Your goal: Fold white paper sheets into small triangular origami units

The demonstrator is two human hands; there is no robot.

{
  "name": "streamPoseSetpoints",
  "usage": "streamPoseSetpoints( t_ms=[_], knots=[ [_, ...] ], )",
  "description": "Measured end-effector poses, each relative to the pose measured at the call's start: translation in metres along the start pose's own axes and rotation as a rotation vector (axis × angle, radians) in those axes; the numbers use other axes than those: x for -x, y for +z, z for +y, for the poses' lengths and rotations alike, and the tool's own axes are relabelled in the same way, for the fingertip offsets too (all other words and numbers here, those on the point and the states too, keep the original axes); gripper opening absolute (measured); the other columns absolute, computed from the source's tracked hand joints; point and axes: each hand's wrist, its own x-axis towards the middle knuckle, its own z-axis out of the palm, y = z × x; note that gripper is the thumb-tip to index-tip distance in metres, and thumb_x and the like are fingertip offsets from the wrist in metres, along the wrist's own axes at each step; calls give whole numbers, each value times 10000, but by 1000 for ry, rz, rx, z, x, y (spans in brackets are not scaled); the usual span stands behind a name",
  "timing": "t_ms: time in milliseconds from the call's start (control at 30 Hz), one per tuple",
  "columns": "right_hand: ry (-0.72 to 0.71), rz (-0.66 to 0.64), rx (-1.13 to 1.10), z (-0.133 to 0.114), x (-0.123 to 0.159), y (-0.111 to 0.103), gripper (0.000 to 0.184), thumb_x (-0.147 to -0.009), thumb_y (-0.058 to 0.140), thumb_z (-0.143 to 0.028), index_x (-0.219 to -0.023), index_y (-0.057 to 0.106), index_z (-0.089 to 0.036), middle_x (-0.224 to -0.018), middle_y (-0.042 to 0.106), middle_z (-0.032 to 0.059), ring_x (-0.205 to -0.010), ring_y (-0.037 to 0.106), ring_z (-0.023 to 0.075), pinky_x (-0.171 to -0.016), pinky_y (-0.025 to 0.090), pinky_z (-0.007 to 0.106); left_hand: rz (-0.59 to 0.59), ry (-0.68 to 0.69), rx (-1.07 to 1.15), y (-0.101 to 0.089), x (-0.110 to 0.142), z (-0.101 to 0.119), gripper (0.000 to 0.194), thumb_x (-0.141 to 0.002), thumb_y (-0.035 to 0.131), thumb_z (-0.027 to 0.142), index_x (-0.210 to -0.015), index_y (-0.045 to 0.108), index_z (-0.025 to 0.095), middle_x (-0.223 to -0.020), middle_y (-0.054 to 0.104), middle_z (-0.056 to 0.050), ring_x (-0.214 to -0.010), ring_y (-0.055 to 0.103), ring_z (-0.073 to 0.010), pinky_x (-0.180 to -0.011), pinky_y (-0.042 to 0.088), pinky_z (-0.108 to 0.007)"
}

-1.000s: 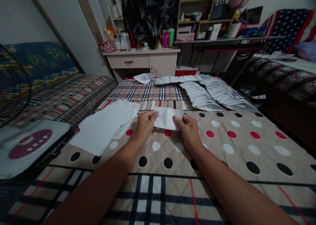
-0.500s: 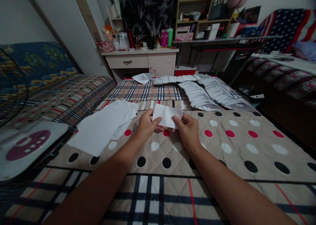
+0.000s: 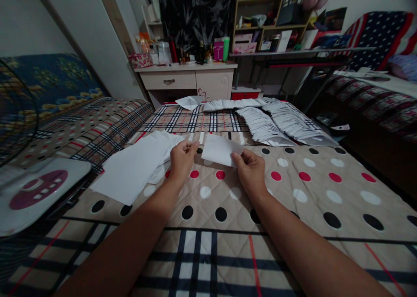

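A small white piece of paper [image 3: 220, 150] is pinched at its right edge by my right hand [image 3: 250, 169], thumb on top. It is held above the bedspread, its left end free. To its left, my left hand [image 3: 183, 158] is apart from it, fingers curled together, with nothing visible in them. Beside that hand lies a loose pile of larger white sheets [image 3: 130, 166], some overlapping at angles. Farther off to the right, tight rows of folded white papers [image 3: 265, 125] lean on one another.
The patterned bedspread [image 3: 221, 193] lies under everything. A single folded white sheet [image 3: 189, 102] rests at the far edge, beside more stacked papers [image 3: 231, 104]. A white plastic lid or seat with a purple print [image 3: 78, 169] stands at the left. Beyond the bed is a white cabinet [image 3: 176, 80].
My left hand has let go of the small paper and moved left towards the sheet pile. My right hand still holds the paper, nearly in place.
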Motion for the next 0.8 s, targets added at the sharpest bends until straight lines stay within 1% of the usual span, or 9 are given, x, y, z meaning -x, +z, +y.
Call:
streamPoseSetpoints(
  t_ms=[33,100,167,200,267,333,400,533,800],
  knots=[
    [-4,-14,19,1,0,0,172,-777,621,-288,-659,636,-164,-594,543,-20,-566,465,123,-521,321,243,38,79,-18,-1,-1,2,268,-812,634,425,-851,658,161,-755,672,-45,-694,620,-147,-615,471,-233],
    [11,-73,25,1,1,1,200,-778,623,-288,-621,601,-166,-569,502,-30,-547,431,112,-506,293,240,32,233,-68,-2,-2,9,341,-778,692,352,-1070,654,181,-1074,677,-88,-995,621,-197,-824,492,-292],
    [38,-149,-5,-1,3,4,246,-778,632,-307,-586,559,-171,-544,467,-37,-524,399,103,-485,267,238,-82,361,-136,-1,0,17,462,-706,769,306,-1142,655,206,-1205,644,-93,-1153,563,-237,-987,436,-354],
    [53,-189,-29,-2,4,5,265,-776,640,-323,-579,545,-174,-537,459,-38,-516,390,101,-477,261,237,-151,393,-150,0,2,21,478,-675,795,284,-1130,671,212,-1199,653,-89,-1154,566,-245,-1015,421,-369],
    [86,-257,-79,-5,5,7,286,-764,663,-364,-587,543,-174,-535,464,-37,-510,388,100,-471,266,235,-273,374,-146,2,5,25,388,-676,792,253,-1053,713,211,-1092,702,-79,-1052,625,-237,-981,451,-370],
    [117,-309,-128,-8,6,7,295,-761,676,-416,-634,579,-167,-562,500,-27,-524,413,106,-484,291,235,-319,306,-125,5,8,25,259,-706,760,232,-962,741,200,-991,733,-68,-951,663,-219,-924,490,-357],
    [143,-327,-174,-8,6,6,341,-791,649,-480,-674,609,-163,-593,532,-13,-544,435,112,-501,312,238,-299,237,-86,6,9,22,198,-724,730,216,-919,748,189,-962,747,-59,-924,676,-209,-905,506,-347],
    [210,-314,-297,-3,5,5,432,-844,575,-559,-648,596,-174,-588,543,-6,-532,446,115,-509,330,243,-272,116,31,7,8,16,216,-738,701,229,-939,745,164,-957,755,-59,-902,687,-201,-852,530,-319],
    [258,-405,-363,-2,6,4,441,-873,542,-561,-675,653,-182,-555,623,28,-523,544,153,-569,427,272,-245,17,145,7,8,12,292,-715,724,305,-953,740,136,-948,749,-82,-850,686,-199,-733,534,-278]
  ],
)
